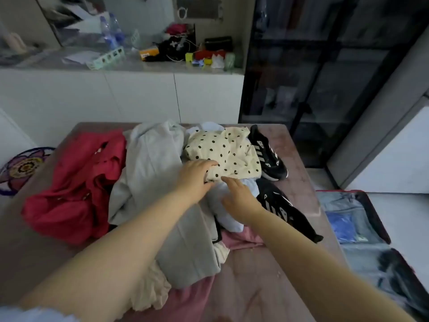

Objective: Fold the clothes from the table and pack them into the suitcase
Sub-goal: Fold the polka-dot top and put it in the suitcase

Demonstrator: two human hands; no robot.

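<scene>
Cream spotted top (228, 154) lies mid-frame on the worktop (299, 159), long axis running left to right, near hem facing me. Left hand (197, 176) pinches that hem at its left end, fingers over, thumb under. Right hand (241, 202) rests flat on the pale blue garment (232, 219) just below, fingers relaxed, forefinger touching the hem. Suitcase (384, 231) lies open at lower right, so the right arm is nearer it.

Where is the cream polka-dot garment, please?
In the head view the polka-dot garment lies far-centre on the table, between the grey garment on its left and the black shoe on its right.
</scene>
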